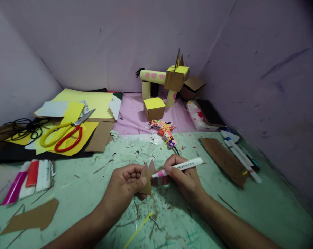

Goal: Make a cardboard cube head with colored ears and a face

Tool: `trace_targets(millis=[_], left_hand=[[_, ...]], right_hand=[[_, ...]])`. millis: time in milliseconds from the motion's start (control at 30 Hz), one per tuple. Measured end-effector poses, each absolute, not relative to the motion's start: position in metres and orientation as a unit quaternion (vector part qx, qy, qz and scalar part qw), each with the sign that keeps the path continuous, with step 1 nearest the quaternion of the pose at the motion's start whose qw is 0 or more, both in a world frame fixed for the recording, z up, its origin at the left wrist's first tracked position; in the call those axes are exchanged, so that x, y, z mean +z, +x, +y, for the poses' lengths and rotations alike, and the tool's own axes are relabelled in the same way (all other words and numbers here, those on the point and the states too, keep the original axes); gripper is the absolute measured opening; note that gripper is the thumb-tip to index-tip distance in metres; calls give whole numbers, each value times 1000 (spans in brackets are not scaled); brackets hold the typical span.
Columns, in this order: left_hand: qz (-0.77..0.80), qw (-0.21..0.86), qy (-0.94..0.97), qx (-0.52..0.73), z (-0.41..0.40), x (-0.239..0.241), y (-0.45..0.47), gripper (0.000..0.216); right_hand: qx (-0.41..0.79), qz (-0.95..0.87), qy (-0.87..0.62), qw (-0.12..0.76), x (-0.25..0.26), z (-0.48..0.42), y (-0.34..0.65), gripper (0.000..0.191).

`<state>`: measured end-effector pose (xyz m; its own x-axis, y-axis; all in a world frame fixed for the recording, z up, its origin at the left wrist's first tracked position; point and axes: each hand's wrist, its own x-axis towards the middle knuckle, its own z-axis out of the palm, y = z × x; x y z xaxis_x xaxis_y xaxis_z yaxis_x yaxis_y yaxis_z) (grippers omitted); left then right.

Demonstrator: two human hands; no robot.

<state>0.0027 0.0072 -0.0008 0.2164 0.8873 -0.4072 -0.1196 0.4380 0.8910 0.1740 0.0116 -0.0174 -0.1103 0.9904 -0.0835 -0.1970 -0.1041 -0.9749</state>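
My left hand (pixel 130 181) pinches small pointed cardboard pieces (pixel 146 185) between thumb and fingers, low in the middle of the view. A pink face shows on the rear point, behind the brown front one. In my right hand (pixel 183 180) is a white marker (pixel 189 164) with a pink tip end, held like a pen. Its tip points left and lies against or very close to the cardboard; contact cannot be made out. Beyond my hands lies a glue gun (pixel 164 130) wrapped in patterned paper.
A cardboard animal figure (pixel 153 76) stands at the back, behind a yellow-topped box (pixel 154 108). Scissors (pixel 75 129) lie on yellow paper at left, near black cord (pixel 24 129). Glue tubes (pixel 17 183) are at front left. Cardboard (pixel 222 160) and markers (pixel 239 155) lie right. Walls enclose the back and sides.
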Motion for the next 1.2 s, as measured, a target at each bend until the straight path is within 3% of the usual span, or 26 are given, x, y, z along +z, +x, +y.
trace_targets(millis=[300, 833, 1200], left_hand=[[502, 683, 376, 376, 6, -1, 2, 20], [504, 680, 378, 375, 6, -2, 2, 21], [509, 675, 379, 376, 7, -2, 3, 21]], right_hand=[[605, -418, -406, 543, -25, 14, 176, 18], [592, -443, -416, 529, -24, 12, 177, 18], [606, -457, -445, 475, -15, 11, 175, 17]])
